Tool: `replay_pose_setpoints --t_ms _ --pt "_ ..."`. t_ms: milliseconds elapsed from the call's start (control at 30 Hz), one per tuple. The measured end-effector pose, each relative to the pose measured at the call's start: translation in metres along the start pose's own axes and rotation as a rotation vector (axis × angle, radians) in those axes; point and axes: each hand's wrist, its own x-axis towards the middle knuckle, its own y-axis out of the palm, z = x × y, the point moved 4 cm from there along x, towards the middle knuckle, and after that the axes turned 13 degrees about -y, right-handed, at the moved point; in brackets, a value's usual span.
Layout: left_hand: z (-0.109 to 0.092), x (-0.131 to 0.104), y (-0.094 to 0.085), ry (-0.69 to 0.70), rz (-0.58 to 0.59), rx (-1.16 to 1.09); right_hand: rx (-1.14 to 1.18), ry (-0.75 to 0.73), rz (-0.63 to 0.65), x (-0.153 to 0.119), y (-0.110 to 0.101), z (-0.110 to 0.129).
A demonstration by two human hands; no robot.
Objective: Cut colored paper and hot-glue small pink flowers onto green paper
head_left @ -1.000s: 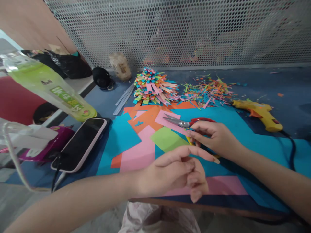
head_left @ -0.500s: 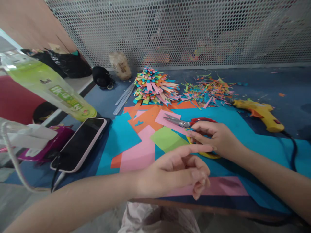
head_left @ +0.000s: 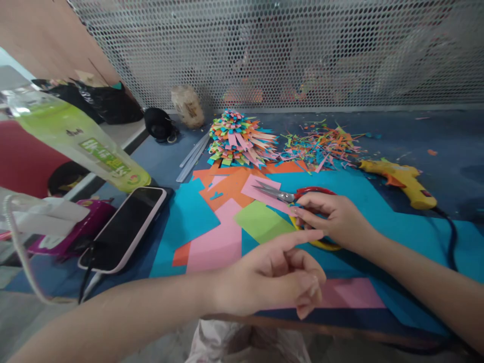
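Observation:
Scissors (head_left: 273, 192) with a red and a yellow handle lie over the coloured paper, blades slightly apart and pointing left. My right hand (head_left: 333, 217) is at their handles, its thumb and fingers pinched around a tiny blue bit that is hard to make out. In front of it, my left hand (head_left: 283, 275) hovers above the sheets with its index finger stretched toward the right hand and the other fingers curled. Under the hands are a green sheet (head_left: 264, 222), a pink sheet (head_left: 215, 242) and large blue sheets (head_left: 192, 212).
Behind the sheets stand a cone of folded paper strips (head_left: 234, 138) and a heap of paper shreds (head_left: 321, 146). A yellow glue gun (head_left: 404, 181) lies right. On the left are a phone (head_left: 124, 229), a green drink bottle (head_left: 83, 141) and clear glue sticks (head_left: 192, 156).
My left index finger has drawn back slightly to the left, away from the right fingertips. The right hand and scissors are almost unchanged; the view has shifted a little.

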Motion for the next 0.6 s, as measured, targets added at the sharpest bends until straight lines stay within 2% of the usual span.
replay_pose_setpoints --t_ms 100,233,333,433,533,600 --pt "-0.007 0.002 -0.003 0.044 -0.127 0.059 0.057 0.009 -0.047 0.0 -0.001 0.002" --pt "-0.027 0.003 -0.024 0.244 -0.43 0.102 0.15 -0.003 -0.088 -0.001 -0.001 0.006" --pt "-0.039 0.002 -0.039 0.42 -0.602 0.224 0.159 0.016 -0.085 -0.002 0.0 0.006" --pt "-0.043 0.002 -0.044 0.456 -0.645 0.386 0.167 0.032 -0.061 -0.003 0.001 0.006" --pt "-0.038 0.007 -0.044 0.366 -0.599 0.465 0.169 0.022 -0.019 -0.002 0.003 0.008" --pt "-0.035 0.008 -0.045 0.333 -0.61 0.485 0.175 0.02 0.004 -0.002 0.004 0.01"
